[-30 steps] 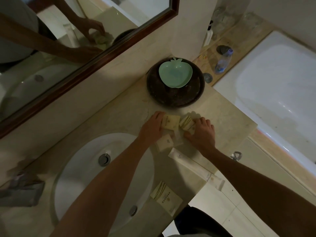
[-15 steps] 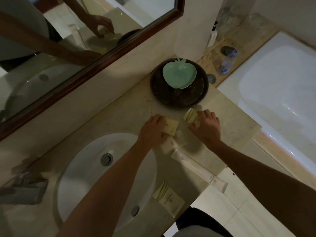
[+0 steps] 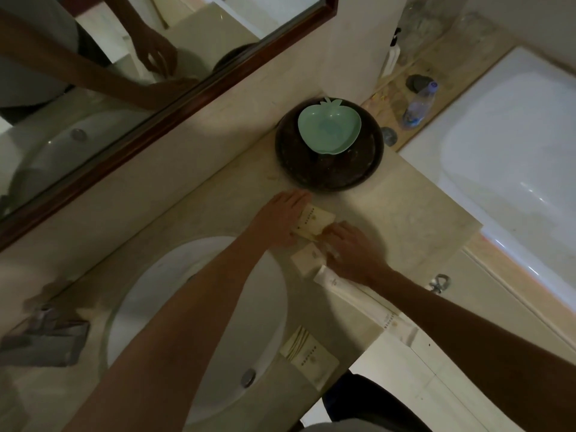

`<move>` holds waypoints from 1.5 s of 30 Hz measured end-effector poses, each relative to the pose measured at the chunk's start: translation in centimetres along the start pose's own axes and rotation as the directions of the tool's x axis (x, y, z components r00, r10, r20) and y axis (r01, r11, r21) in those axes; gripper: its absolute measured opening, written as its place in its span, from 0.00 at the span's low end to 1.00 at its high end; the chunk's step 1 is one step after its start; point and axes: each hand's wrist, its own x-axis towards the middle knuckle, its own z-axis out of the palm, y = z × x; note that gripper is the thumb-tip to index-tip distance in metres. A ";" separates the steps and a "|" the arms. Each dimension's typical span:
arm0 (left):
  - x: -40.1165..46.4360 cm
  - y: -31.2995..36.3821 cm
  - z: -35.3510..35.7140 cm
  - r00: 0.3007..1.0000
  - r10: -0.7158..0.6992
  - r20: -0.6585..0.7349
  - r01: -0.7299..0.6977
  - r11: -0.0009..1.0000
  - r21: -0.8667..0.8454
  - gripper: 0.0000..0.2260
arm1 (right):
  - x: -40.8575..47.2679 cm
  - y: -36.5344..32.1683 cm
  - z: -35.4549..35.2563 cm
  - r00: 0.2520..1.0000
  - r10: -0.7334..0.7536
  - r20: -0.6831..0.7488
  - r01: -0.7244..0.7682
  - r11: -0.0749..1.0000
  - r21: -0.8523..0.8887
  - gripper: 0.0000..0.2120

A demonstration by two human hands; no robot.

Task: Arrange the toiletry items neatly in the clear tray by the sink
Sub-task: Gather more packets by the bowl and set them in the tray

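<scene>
Both bare hands meet on the beige stone surface (image 3: 414,213) just right of the white sink (image 3: 199,322). The left hand (image 3: 279,221) lies palm down with its fingers stretched flat toward the dark round bowl (image 3: 327,169), pressing on the left part of a cream packet (image 3: 318,220) that lies printed side up. That grip is released: the fingers lie on the packet rather than curling round it. The right hand (image 3: 352,252) lies just beside it, fingers bent down over small packets at the near edge of the cream one. Whether it is pinching one or only touching them cannot be told, since the knuckles hide the fingertips and the hand is blurred.

A small pale sachet (image 3: 307,256) lies just near of the two hands, touching the capped end of a long white tube (image 3: 358,299), which runs diagonally toward the near right and passes under the right forearm. Well apart, at the near edge of the surface by the sink rim, a striped packet (image 3: 307,350) lies alone.

A mint-green apple-shaped dish (image 3: 330,127) sits inside the dark bowl at the far side. No outline of a clear tray can be told in this dim view.
</scene>
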 end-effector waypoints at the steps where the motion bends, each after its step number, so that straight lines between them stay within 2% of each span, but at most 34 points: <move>1: 0.8 0.2 -0.2 0.998 0.055 0.039 -0.058 0.997 0.057 0.46 | -0.2 -0.4 0.3 0.995 -0.050 0.080 0.053 0.998 -0.026 0.28; 3: 2.1 0.9 -0.3 0.985 0.142 0.098 -0.153 0.982 0.110 0.41 | -0.1 -0.9 0.6 0.977 -0.073 0.201 0.086 0.994 -0.060 0.36; 5: 2.6 1.5 -0.5 0.978 0.147 0.149 -0.170 0.973 0.156 0.38 | 0.1 -1.1 0.6 0.967 -0.072 0.244 0.096 0.991 -0.088 0.37; 11: 0.9 1.4 0.1 0.983 -0.114 0.147 0.085 0.979 0.188 0.36 | 1.2 -1.0 -0.1 0.940 -0.063 0.334 0.132 0.974 -0.187 0.29; 17: -7.2 0.3 0.7 0.955 -0.294 0.027 0.295 0.955 -0.019 0.35 | 2.5 -2.4 -1.3 0.895 -0.110 0.432 0.231 0.943 -0.239 0.32; 20: -14.1 0.7 0.5 0.933 -0.360 0.000 0.358 0.926 -0.124 0.34 | 3.3 -4.4 -2.1 0.901 -0.058 0.430 0.189 0.945 -0.267 0.29; 22: -19.4 1.0 0.6 0.913 -0.409 -0.007 0.403 0.902 -0.157 0.35 | 3.4 -7.7 -2.0 0.921 -0.063 0.384 0.188 0.937 -0.296 0.22; 24: -25.3 1.0 0.9 0.892 -0.451 -0.016 0.440 0.878 -0.186 0.35 | 3.1 -12.8 -1.1 0.928 -0.147 0.343 0.254 0.922 -0.291 0.17; 28: -38.5 0.7 2.6 0.825 -0.564 0.044 0.561 0.805 -0.195 0.36 | 1.3 -25.5 2.7 0.898 -0.373 0.233 0.417 0.891 -0.180 0.19; 32: -51.5 0.3 4.5 0.731 -0.678 0.079 0.673 0.696 -0.248 0.37 | -0.5 -38.4 6.7 0.838 -0.521 0.163 0.539 0.836 -0.099 0.16; 38: -67.4 -0.4 7.7 0.594 -0.796 0.115 0.792 0.554 -0.257 0.37 | -3.5 -52.3 11.5 0.791 -0.585 0.177 0.601 0.798 -0.046 0.16; 45: -77.2 -1.1 11.5 0.527 -0.845 0.093 0.825 0.483 -0.294 0.35 | -6.3 -58.2 14.9 0.787 -0.568 0.242 0.590 0.807 -0.028 0.19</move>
